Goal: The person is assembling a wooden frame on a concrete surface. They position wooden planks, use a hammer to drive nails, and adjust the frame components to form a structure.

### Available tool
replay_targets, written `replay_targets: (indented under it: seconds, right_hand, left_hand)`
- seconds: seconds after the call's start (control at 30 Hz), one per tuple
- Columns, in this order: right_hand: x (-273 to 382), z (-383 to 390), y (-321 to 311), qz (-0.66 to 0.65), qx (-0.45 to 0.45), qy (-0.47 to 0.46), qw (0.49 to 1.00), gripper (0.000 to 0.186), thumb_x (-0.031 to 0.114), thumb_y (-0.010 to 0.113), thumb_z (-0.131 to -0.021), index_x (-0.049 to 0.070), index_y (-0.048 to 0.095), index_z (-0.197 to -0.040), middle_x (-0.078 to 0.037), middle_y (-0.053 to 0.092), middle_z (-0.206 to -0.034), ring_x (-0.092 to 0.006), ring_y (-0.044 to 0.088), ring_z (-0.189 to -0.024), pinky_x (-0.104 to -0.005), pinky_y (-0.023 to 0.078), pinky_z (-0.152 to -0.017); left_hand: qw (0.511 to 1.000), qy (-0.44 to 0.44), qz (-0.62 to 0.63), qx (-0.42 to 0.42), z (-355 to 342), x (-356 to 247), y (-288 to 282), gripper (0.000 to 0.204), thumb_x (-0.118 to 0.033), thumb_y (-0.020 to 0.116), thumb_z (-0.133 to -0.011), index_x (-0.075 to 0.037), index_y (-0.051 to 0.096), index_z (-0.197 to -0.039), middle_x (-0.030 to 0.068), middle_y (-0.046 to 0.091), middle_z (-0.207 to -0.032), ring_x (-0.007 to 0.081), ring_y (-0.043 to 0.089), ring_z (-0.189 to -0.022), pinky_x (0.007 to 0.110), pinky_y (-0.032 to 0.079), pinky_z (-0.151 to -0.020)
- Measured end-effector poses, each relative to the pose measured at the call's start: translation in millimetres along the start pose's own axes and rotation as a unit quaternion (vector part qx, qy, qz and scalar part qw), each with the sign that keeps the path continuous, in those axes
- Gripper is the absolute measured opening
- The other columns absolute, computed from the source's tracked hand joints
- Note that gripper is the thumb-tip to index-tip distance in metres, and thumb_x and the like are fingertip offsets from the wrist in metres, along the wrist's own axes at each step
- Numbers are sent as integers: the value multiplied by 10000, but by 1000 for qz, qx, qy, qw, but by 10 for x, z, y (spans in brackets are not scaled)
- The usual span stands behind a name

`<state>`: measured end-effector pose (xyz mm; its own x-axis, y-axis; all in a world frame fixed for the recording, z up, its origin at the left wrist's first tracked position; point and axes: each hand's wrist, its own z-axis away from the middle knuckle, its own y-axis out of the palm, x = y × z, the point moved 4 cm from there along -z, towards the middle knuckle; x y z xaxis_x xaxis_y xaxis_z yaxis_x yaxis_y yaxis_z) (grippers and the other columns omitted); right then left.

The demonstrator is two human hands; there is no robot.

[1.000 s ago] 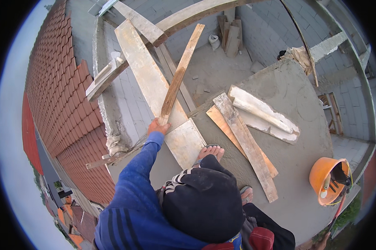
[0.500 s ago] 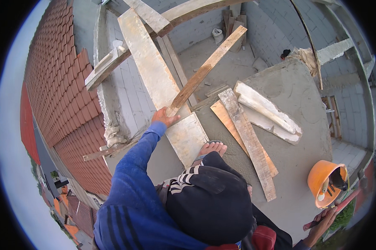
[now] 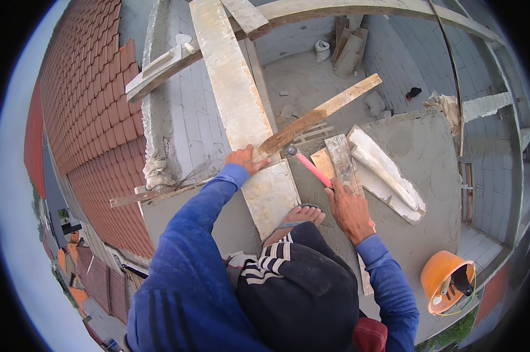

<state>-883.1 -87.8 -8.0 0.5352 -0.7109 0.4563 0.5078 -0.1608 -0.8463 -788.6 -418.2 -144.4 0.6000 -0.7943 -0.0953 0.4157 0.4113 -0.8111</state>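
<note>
Wooden batten (image 3: 318,114): long, narrow, weathered. The left hand (image 3: 245,158) is clenched round its near end; from that grip the long axis runs up and to the right, over the drop to the floor below, with the far end free in the air.

Hammer (image 3: 309,166): pink handle, dark metal head. The right hand (image 3: 350,208) is closed round the lower end of the handle. From that grip the handle points up and to the left, so the head sits just below the batten, a little to the right of the left hand. Head and batten look close together; touching or apart cannot be told.

Both held things converge on one spot just beyond the left-hand grip. The left hand is the nearer to it; the right reaches it only through the handle's length.

Under the left-hand grip lies a wide pale plank (image 3: 233,100), running away from the person, and the batten crosses it at a slant. A short board (image 3: 341,161) lies just beyond the right-hand knuckles, on the grey concrete slab (image 3: 429,158). A sandalled foot (image 3: 300,216) rests between the two forearms.
</note>
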Motion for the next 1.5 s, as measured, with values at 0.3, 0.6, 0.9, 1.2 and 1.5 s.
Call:
replay_targets:
  seconds: [0.3, 0.6, 0.9, 1.2, 1.5]
  right_hand:
    - [214, -615, 842, 1, -45, -38, 998, 306, 375, 579, -1030, 74, 526, -1024, -169, 685, -829, -374, 696, -665, -477, 550, -556]
    - [263, -498, 826, -47, -102, -122, 986, 306, 370, 598, -1021, 80, 518, -963, -165, 683, -798, -359, 693, -640, -478, 532, -537]
    - [509, -499, 643, -58, -107, -124, 985, 328, 388, 625, -1006, 83, 520, -950, -126, 661, -702, -333, 675, -610, -449, 507, -507]
    - [180, -742, 811, 0, -39, 23, 999, 326, 380, 539, -1055, 64, 509, -982, -183, 690, -730, -370, 697, -631, -477, 523, -519]
    - [80, -738, 867, -127, -72, 92, 985, 361, 419, 533, -1050, 59, 547, -1034, -217, 685, -705, -420, 683, -628, -526, 518, -563]
  left_hand:
    - [999, 18, -40, -21, -24, 24, 7, 859, -818, 591, -827, -49, 640, -1207, 212, 755, -944, 411, 738, -921, 517, 578, -812]
    - [995, 52, -53, -62, -189, 327, 389, 849, -808, 597, -830, -64, 620, -1240, 214, 753, -937, 426, 733, -923, 505, 583, -806]
    - [998, 43, -41, -17, -78, 71, 49, 842, -824, 585, -829, -49, 590, -1157, 245, 739, -925, 417, 729, -932, 522, 569, -813]
    - [1000, 16, -12, -18, -102, 125, 94, 896, -825, 617, -797, -41, 611, -1229, 259, 737, -950, 433, 725, -941, 524, 569, -844]
    - [995, 47, -30, -81, -151, 232, 247, 791, -789, 655, -804, -46, 622, -1072, 257, 716, -794, 454, 723, -805, 547, 571, -720]
